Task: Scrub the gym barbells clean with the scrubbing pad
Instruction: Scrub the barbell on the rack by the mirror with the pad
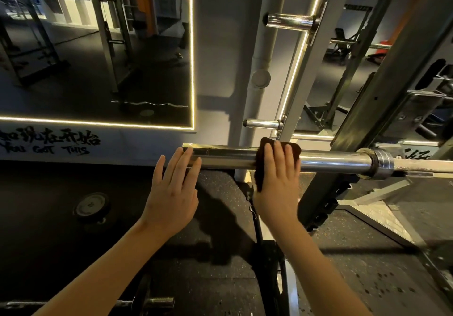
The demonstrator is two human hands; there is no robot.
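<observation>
Dim gym, rubber floor (215,217). Barbell (331,161) sits racked: heavy, rigid, slick chrome, likely won't shift. Scrubbing pad (295,149) is soft, draped over the sleeve. Your right hand (277,183) presses it flat-fingered; left hand (174,193) rests uncurled on the sleeve end.

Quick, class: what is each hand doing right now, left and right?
Left hand: open, straight fingers resting on the end of the barbell.
Right hand: open, flat fingers pressing the scrubbing pad onto the barbell.
</observation>
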